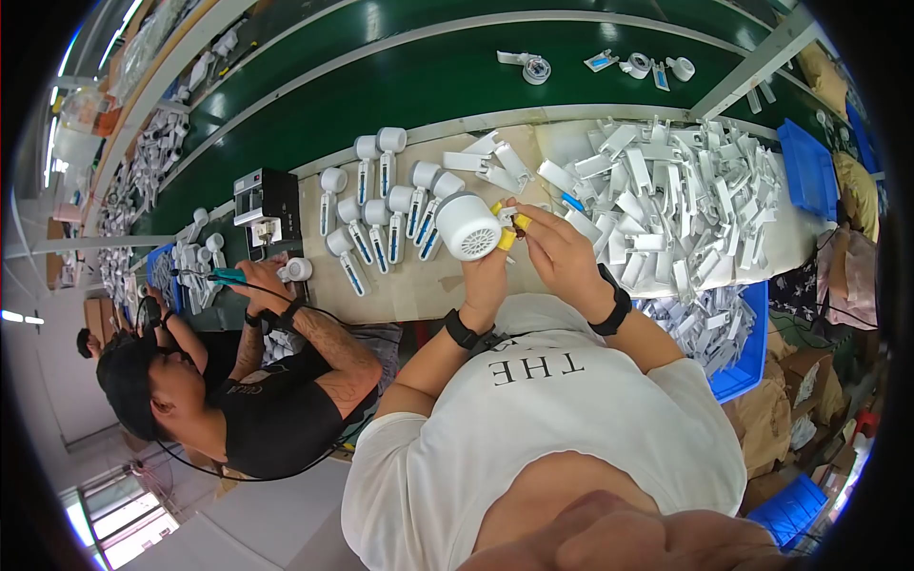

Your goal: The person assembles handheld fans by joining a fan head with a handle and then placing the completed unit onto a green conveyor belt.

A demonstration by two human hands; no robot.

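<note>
In front of my chest, my left hand (pixel 487 278) is closed around a white handheld fan (pixel 468 226) with a round, slotted grille on its drum-shaped head. The fan's grille faces toward me. My right hand (pixel 564 249) pinches at the neck side of the fan, fingertips close to those of the left. Yellow covers wrap some fingertips. What exactly lies between the right fingertips is too small to make out. Just left of the fan, several similar white fans (pixel 395 205) with blue strips on their handles lie in rows on the bench.
A large heap of white plastic handle shells (pixel 666 195) covers the bench at right. Below it stands a blue bin (pixel 759 333) of parts. Beyond runs a green conveyor (pixel 428 76) with a few parts. At left, a co-worker (pixel 276 409) works beside a black machine (pixel 267 205).
</note>
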